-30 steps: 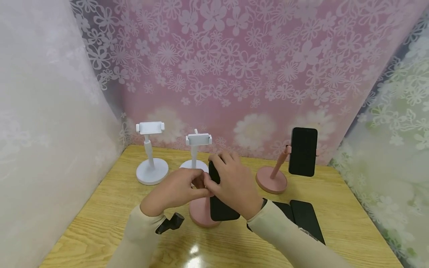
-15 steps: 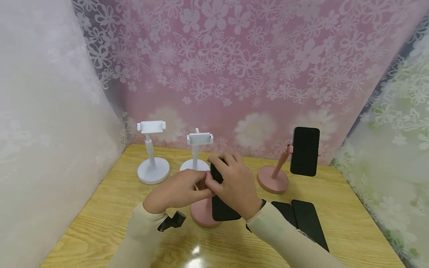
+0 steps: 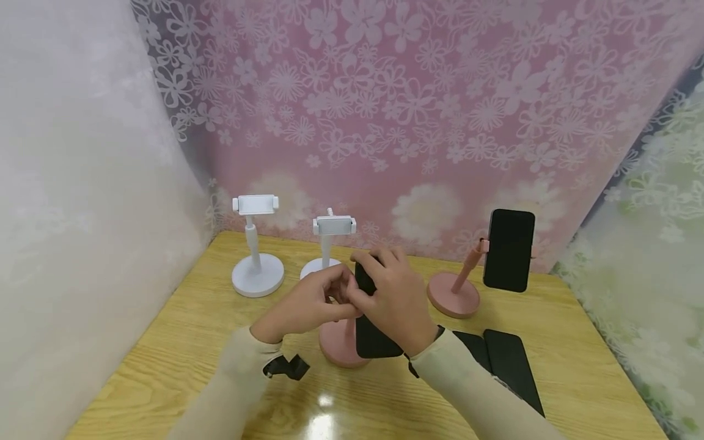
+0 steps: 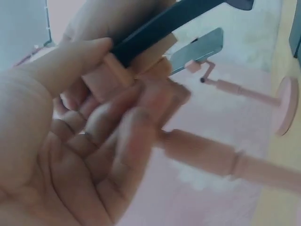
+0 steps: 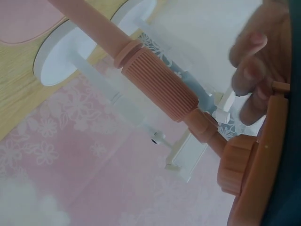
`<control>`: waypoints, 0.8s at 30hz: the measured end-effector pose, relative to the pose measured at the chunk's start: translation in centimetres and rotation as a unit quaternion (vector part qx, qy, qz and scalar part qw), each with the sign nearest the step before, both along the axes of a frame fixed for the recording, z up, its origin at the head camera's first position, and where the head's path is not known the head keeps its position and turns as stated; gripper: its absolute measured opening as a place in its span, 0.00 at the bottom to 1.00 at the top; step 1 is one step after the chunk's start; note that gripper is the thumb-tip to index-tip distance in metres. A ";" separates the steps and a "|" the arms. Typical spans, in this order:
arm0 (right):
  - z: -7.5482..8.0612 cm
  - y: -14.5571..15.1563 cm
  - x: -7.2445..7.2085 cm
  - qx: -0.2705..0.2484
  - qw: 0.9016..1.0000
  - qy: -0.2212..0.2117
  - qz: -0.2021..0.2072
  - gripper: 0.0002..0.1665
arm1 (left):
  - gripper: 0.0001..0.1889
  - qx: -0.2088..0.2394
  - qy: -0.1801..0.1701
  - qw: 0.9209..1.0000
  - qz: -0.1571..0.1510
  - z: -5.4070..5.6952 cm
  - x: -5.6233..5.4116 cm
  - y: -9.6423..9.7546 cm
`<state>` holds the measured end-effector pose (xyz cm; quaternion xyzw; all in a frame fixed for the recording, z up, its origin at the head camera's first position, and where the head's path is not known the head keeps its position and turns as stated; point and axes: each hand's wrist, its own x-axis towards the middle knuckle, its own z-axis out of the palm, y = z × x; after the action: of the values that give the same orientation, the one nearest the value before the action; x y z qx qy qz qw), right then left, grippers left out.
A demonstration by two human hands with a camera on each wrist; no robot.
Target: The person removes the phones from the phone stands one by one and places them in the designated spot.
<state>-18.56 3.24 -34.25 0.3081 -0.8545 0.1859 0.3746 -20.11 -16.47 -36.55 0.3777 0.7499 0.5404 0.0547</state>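
A black smartphone [image 3: 378, 340] stands upright at the clamp of the middle pink phone stand [image 3: 337, 349]. My right hand [image 3: 397, 300] grips the phone from the right side, fingers over its top and thumb across its face. From the left, my left hand [image 3: 315, 304] pinches the holder end, its thumb and fingers meeting at the clamp's edge. Seen in the left wrist view, the pink clamp [image 4: 107, 81] sits between that thumb and the fingers, against the phone's edge. In the right wrist view, a ribbed post collar [image 5: 160, 84] and round knob [image 5: 236, 162] show behind the phone.
Two white phone stands [image 3: 257, 278] [image 3: 334, 225] stand at the back left. Another pink stand [image 3: 453, 296] at the right holds a black phone [image 3: 509, 250]. Two black phones [image 3: 514, 366] lie on the wooden table [image 3: 181, 360] by my right sleeve. A floral curtain [image 3: 385, 122] hangs behind.
The left hand's fingers have lifted and shifted a little around the clamp, while the right hand keeps its grip on the phone. The whole head view has drifted slightly.
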 end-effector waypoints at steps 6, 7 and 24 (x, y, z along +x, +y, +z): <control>0.1 0.4 0.2 0.008 1.000 -0.005 0.011 0.13 | 0.08 0.063 -0.023 0.997 -0.033 -1.4 -0.5 0.5; 0.1 0.5 0.2 0.007 1.000 -0.006 0.013 0.14 | 0.08 0.068 -0.025 0.997 -0.037 -1.5 -0.6 0.6; 0.3 0.8 0.0 0.022 0.999 -0.006 0.025 0.19 | 0.09 0.039 -0.005 0.999 -0.034 -1.4 -0.7 0.6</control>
<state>-18.58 4.03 -33.92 0.3361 -0.8526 0.1784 0.3580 -20.79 -15.88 -37.98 0.4017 0.7148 0.5691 0.0620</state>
